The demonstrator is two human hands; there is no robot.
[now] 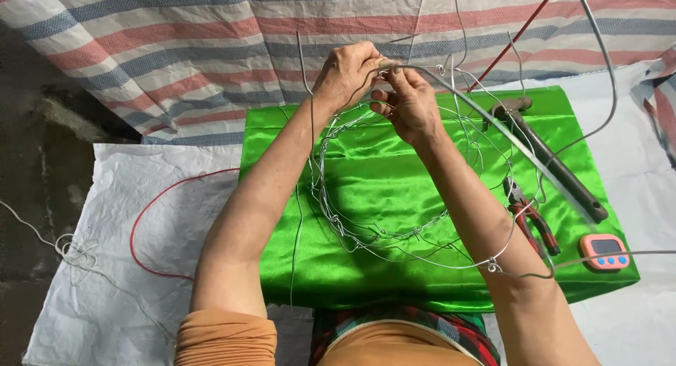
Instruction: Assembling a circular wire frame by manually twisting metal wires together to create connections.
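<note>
Both hands met at the far edge of the green satin cloth (394,190), raised a little above it. Her left hand (346,72) was curled shut around the top of a wire frame (366,229), thumb and fingers pinching the grey wire where several strands came together. Just beside it, touching it, the right hand (408,102) was closed too, its fingertips nipping the same bundle of wire from the other side.

From that grip the wire frame hung down and toward the person, a rough ring of twisted wire lying between the two forearms and over the cloth, with a looser outer strand passing around the right forearm. Thin wire ends stuck up past the hands.

To the right on the cloth lay a hammer (549,155), red-handled pliers (529,217) and a small pink timer (604,251). A red wire (144,218) curved across the white sheeting (98,303) on the left.
</note>
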